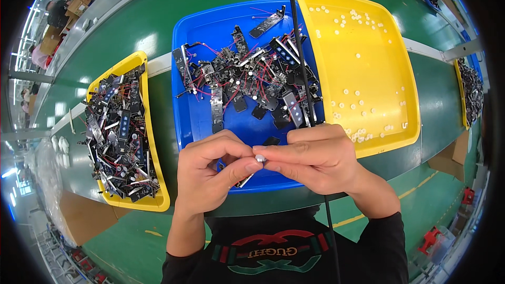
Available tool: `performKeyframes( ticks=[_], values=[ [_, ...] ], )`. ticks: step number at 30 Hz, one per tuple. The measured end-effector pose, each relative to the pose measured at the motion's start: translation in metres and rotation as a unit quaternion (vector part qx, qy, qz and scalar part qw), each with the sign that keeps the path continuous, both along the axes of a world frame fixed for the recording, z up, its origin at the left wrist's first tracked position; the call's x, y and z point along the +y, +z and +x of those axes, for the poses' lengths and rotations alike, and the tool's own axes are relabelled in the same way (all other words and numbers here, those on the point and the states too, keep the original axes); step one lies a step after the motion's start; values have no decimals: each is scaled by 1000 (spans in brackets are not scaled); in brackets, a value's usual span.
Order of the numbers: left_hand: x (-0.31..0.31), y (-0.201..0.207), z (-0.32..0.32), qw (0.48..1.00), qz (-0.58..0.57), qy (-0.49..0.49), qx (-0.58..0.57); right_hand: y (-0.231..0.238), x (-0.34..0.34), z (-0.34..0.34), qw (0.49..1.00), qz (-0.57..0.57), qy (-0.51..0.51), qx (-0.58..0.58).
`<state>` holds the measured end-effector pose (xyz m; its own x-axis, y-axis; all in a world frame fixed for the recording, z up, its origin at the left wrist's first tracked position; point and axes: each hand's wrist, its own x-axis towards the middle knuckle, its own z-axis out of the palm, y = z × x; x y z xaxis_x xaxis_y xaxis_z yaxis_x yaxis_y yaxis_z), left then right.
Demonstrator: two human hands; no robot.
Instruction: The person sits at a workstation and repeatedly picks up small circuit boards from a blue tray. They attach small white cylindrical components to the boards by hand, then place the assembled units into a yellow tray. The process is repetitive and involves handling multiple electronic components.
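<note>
Over the near edge of the blue tray (184,26), my left hand (210,171) and my right hand (315,160) meet fingertip to fingertip. Both pinch a small round whitish part (260,158) between thumbs and forefingers. Just below my left fingers shows a sliver of a board (244,180); whether it joins the round part I cannot tell. Beyond my hands, the blue tray holds a tangled heap of black circuit boards (247,73) with thin red wires and small white discs among them.
To the right is a yellow tray (379,73) with scattered small white round pieces (357,104). At left, another yellow tray (158,189) is heaped with board assemblies (121,142). A black cable (300,37) hangs down across the blue tray. Cardboard boxes (87,215) stand beyond the green table.
</note>
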<state>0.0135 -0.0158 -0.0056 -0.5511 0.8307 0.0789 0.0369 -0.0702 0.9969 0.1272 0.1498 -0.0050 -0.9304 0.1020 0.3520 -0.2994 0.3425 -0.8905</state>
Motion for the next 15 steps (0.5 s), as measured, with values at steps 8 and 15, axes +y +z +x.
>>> performKeyframes(
  ticks=[8,15],
  values=[
    [-2,4,4,998,-17,-1,-67,-7,4,-2,986,136,-16,97],
    [-15,16,4,994,-83,46,62,-2,-1,0,991,-116,13,-70]
  ],
)
